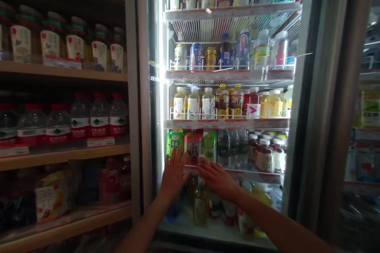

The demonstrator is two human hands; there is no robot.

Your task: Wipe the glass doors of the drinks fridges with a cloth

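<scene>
My left hand [174,176] is raised before the lower part of a lit drinks fridge, its fingers stretched out and spread. Behind its fingertips stands a green carton [175,140]. To its right, my right hand [216,178] leans inward with its fingers close together. A small pale lump [204,159] shows at those fingertips, too blurred to name. Just above it are a red carton [192,145] and another green carton [209,144]. Below and between the hands stands a yellowish bottle [201,205]. Whether either hand touches glass or a shelf edge cannot be told.
Bottles and cans fill the fridge's wire shelves [231,12]. A metal frame [139,99] separates the fridge from wooden shelves [101,151] at left, holding jars [78,43] and red-capped water bottles [80,114]. Another fridge [368,130] is at right. Light streaks lie across the view.
</scene>
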